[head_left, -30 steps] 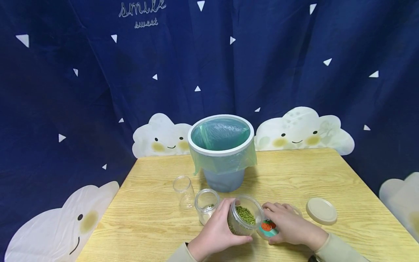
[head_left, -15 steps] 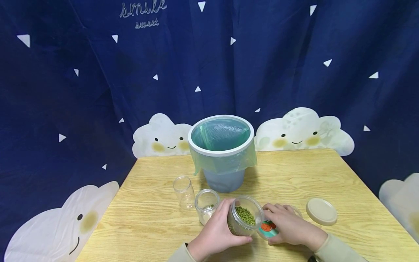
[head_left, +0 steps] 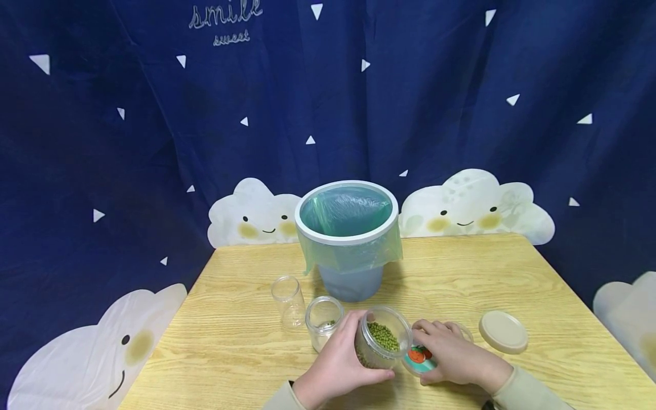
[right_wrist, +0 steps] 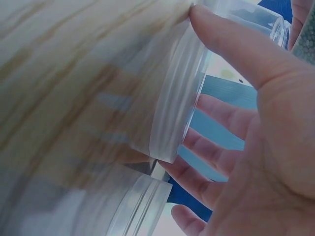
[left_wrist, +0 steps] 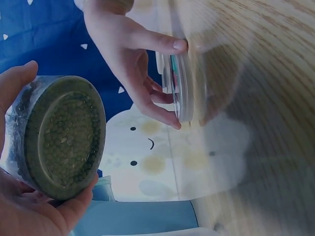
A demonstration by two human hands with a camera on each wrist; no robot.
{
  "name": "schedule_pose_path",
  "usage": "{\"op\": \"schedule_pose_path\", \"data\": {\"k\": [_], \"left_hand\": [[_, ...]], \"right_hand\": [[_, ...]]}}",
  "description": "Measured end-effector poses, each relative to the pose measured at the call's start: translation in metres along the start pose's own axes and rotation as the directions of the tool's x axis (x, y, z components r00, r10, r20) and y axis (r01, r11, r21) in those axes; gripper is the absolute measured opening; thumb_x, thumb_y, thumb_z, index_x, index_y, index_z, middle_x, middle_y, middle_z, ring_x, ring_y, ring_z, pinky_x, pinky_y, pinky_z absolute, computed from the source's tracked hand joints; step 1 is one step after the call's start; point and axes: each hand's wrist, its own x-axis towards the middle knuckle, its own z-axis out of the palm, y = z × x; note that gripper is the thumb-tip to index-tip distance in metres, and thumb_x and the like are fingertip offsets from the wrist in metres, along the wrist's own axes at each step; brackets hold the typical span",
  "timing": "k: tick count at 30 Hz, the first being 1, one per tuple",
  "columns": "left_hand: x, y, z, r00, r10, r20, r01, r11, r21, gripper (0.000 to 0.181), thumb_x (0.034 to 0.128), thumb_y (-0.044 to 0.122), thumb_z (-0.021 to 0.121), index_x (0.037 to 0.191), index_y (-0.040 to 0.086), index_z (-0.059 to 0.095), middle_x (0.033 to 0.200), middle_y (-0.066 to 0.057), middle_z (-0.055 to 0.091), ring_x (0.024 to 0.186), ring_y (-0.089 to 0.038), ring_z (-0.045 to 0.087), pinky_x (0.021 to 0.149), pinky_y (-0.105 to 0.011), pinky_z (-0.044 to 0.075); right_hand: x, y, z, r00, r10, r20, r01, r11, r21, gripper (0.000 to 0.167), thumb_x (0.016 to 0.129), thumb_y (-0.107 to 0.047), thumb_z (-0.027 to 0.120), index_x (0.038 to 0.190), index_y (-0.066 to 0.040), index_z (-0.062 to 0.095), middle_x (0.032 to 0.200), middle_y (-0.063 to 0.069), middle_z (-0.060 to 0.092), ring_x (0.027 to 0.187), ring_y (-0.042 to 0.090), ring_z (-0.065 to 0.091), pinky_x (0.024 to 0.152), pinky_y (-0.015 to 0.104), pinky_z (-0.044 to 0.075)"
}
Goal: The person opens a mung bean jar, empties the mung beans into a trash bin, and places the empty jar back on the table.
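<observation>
My left hand [head_left: 335, 364] grips a clear jar [head_left: 371, 359] around its side, raised off the table and tilted with its open mouth facing up to the right. Green beans [head_left: 383, 337] fill part of it; their mass shows through the base in the left wrist view. My right hand [head_left: 453, 352] holds a clear lid [head_left: 419, 361] with a teal and orange picture on it, flat at the table. In the right wrist view the thumb and fingers span the lid's ridged rim [right_wrist: 177, 98]. Beside it lies a second clear lid [right_wrist: 140, 209], mostly behind the hand in the head view.
Left of the held jar stands an open clear jar [head_left: 314, 329] with a few green bits inside. Behind it is a taller clear jar [head_left: 288, 302]. A bin [head_left: 351, 282] with a green liner stands farther back. A cream lid [head_left: 503, 331] lies at the right.
</observation>
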Motion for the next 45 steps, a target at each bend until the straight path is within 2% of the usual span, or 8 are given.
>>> {"op": "schedule_pose_path", "data": {"k": [7,10,14,18,24,28,34,45], "left_hand": [[0.001,0.001,-0.008,1.000,0.008,-0.017,-0.008,1.000,-0.014,0.095,0.0726,0.046,0.093,0.147,0.018,0.041,0.139,0.006,0.052,0.129,-0.012,0.051,0.110,-0.038,0.048],[0.002,0.001,-0.013,0.999,0.019,-0.043,-0.020,1.000,-0.014,0.096,0.0726,0.047,0.093,0.148,0.019,0.041,0.140,0.006,0.051,0.130,-0.014,0.051,0.110,-0.041,0.048],[0.004,0.001,-0.021,0.995,0.030,-0.092,-0.032,0.999,-0.021,0.096,0.0704,0.043,0.095,0.147,0.018,0.043,0.139,0.005,0.053,0.129,-0.015,0.052,0.109,-0.042,0.048],[0.006,0.003,-0.030,0.992,0.028,-0.119,-0.032,0.999,-0.036,0.095,0.0684,0.035,0.097,0.145,0.017,0.044,0.138,0.005,0.054,0.128,-0.015,0.053,0.109,-0.044,0.048],[0.009,0.009,-0.041,0.991,0.018,-0.133,-0.024,0.999,-0.044,0.094,0.0684,0.036,0.097,0.145,0.021,0.044,0.138,0.007,0.055,0.130,-0.017,0.052,0.110,-0.048,0.046],[0.010,0.013,-0.049,0.987,0.029,-0.158,-0.034,0.999,-0.032,0.094,0.0680,0.035,0.097,0.145,0.022,0.044,0.138,0.007,0.056,0.131,-0.016,0.052,0.110,-0.049,0.046],[0.011,0.016,-0.059,0.981,0.032,-0.190,-0.039,0.999,-0.033,0.095,0.0671,0.030,0.098,0.145,0.019,0.046,0.139,0.003,0.055,0.131,-0.015,0.054,0.112,-0.047,0.046],[0.012,0.017,-0.062,0.976,0.022,-0.215,-0.031,0.999,-0.041,0.097,0.0660,0.028,0.098,0.146,0.019,0.044,0.139,0.002,0.055,0.130,-0.016,0.054,0.112,-0.048,0.046]], "right_hand": [[-0.002,-0.001,-0.001,1.000,-0.008,0.012,0.008,1.000,0.000,0.083,0.070,-0.054,0.088,0.138,-0.019,0.058,0.133,0.001,0.054,0.117,0.032,0.055,0.095,0.075,0.037],[-0.003,-0.001,-0.002,1.000,-0.018,-0.009,0.018,1.000,-0.003,0.085,0.073,-0.061,0.084,0.142,-0.021,0.055,0.136,0.002,0.053,0.120,0.034,0.055,0.095,0.075,0.038],[-0.002,-0.001,-0.006,0.996,-0.028,-0.082,0.025,0.999,-0.038,0.076,0.081,-0.065,0.075,0.142,-0.023,0.057,0.137,0.002,0.055,0.123,0.034,0.057,0.095,0.070,0.041],[0.000,-0.003,-0.013,0.988,-0.027,-0.152,0.019,0.998,-0.055,0.064,0.089,-0.060,0.069,0.137,-0.019,0.061,0.134,0.001,0.058,0.122,0.031,0.058,0.095,0.066,0.042],[0.003,-0.004,-0.023,0.973,-0.022,-0.231,0.006,0.998,-0.066,0.048,0.093,-0.048,0.072,0.131,-0.020,0.065,0.130,-0.004,0.060,0.120,0.024,0.059,0.096,0.059,0.041],[0.008,-0.004,-0.032,0.954,-0.039,-0.296,0.011,0.995,-0.094,0.038,0.091,-0.036,0.078,0.125,-0.023,0.068,0.124,-0.007,0.062,0.116,0.019,0.062,0.095,0.056,0.043],[0.015,-0.001,-0.053,0.918,-0.060,-0.391,0.008,0.991,-0.133,0.031,0.090,-0.030,0.081,0.118,-0.023,0.071,0.117,-0.008,0.066,0.109,0.018,0.067,0.092,0.052,0.046],[0.035,0.002,-0.095,0.825,-0.141,-0.547,0.061,0.985,-0.162,0.020,0.089,-0.016,0.081,0.107,-0.017,0.072,0.105,-0.004,0.071,0.095,0.019,0.070,0.083,0.050,0.055]]}}
